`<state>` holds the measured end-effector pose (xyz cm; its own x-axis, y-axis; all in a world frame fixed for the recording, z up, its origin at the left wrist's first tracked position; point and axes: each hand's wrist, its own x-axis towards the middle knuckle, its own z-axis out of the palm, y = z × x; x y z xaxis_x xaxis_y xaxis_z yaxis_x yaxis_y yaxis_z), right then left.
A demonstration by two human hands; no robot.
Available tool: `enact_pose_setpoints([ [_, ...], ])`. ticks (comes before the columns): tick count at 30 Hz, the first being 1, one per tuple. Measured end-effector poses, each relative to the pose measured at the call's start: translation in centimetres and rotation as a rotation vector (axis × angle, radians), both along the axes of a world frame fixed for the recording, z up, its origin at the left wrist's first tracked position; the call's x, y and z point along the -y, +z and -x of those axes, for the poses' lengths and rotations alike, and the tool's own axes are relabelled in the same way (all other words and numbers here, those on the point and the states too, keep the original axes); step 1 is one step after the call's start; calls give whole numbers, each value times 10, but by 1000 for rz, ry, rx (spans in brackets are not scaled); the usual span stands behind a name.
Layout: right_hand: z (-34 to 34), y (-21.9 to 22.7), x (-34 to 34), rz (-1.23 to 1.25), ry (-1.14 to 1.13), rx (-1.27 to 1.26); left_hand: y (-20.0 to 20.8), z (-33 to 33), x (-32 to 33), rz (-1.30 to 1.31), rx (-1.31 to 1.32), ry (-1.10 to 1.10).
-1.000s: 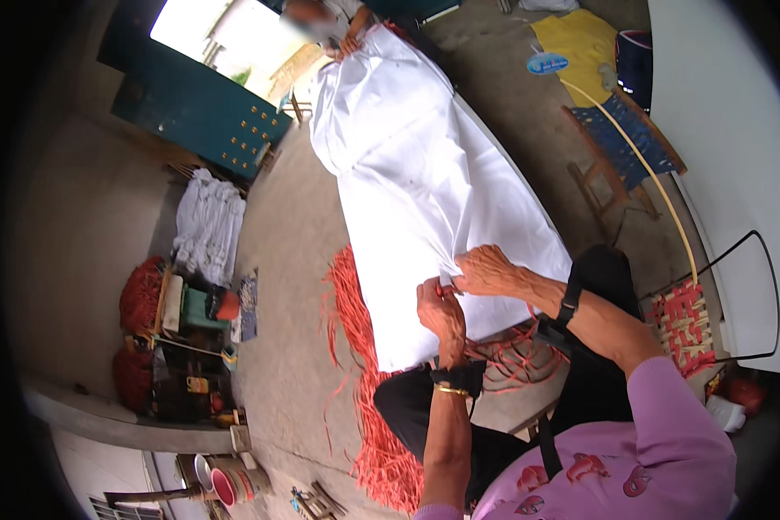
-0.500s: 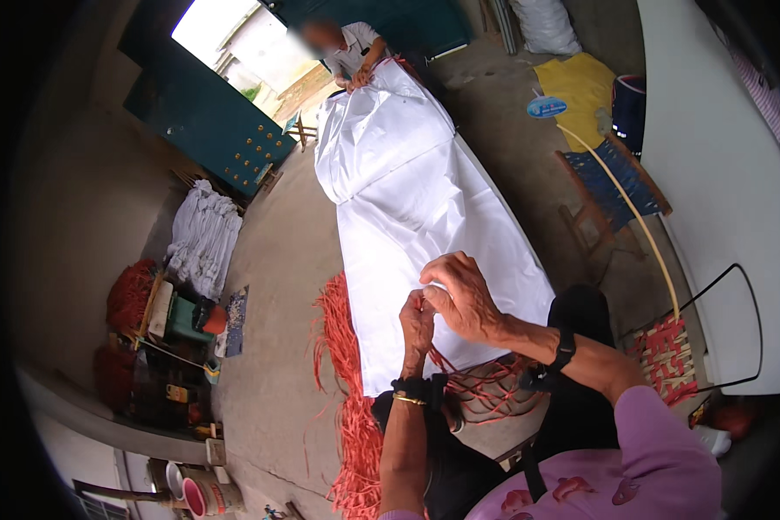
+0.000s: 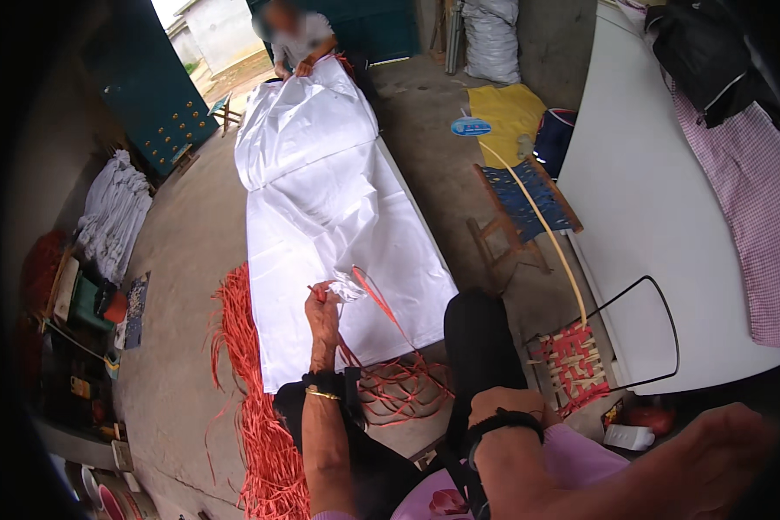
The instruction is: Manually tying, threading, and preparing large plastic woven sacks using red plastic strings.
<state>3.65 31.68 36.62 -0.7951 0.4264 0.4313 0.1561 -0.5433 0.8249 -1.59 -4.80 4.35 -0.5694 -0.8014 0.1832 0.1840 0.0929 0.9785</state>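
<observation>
A long white sheet (image 3: 321,234), glossy and creased, stretches away from me, its near end beside my knees. My left hand (image 3: 323,319) is closed on a gathered white tuft (image 3: 345,287) at this near end, and a bit of red shows by its fingertips. From the tuft a red strip (image 3: 380,299) runs down toward the loose red strands (image 3: 407,386) between my legs. Drawn back against my body, my right hand (image 3: 510,406) is curled closed. What it holds, if anything, is hidden.
A thick red bundle of strips (image 3: 269,416) lies along the sheet's left side. Across from me a person (image 3: 299,43) handles the far end. On the right stand a blue-webbed folding stool (image 3: 529,198), a red woven seat (image 3: 572,360) and a large white panel (image 3: 650,225).
My right hand has left the left hand and pulled back toward my body at the lower right. The left hand keeps hold at the sheet's near end. The view has shifted right.
</observation>
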Motion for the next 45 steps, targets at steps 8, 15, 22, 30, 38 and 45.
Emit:
enact_pose_setpoints([
  [8, 72, -134, 144, -1844, -861, 97, 36, -5, -2, -461, 34, -24],
  [15, 97, -286, 219, -2615, -816, -404, 56, -1, -2, -683, -92, -54],
  [22, 108, -291, 258, -2576, -976, -311, 55, -8, -13, -678, -2, -95],
  [30, 108, -320, 214, -2443, -1291, -758, 66, -14, 6, -886, -50, -113],
  [38, 126, -301, 245, -2547, -489, -408, 50, 8, 1, -873, 108, -180],
  [45, 61, -308, 177, -2471, -229, -571, 17, -21, 59, -360, -160, -4],
])
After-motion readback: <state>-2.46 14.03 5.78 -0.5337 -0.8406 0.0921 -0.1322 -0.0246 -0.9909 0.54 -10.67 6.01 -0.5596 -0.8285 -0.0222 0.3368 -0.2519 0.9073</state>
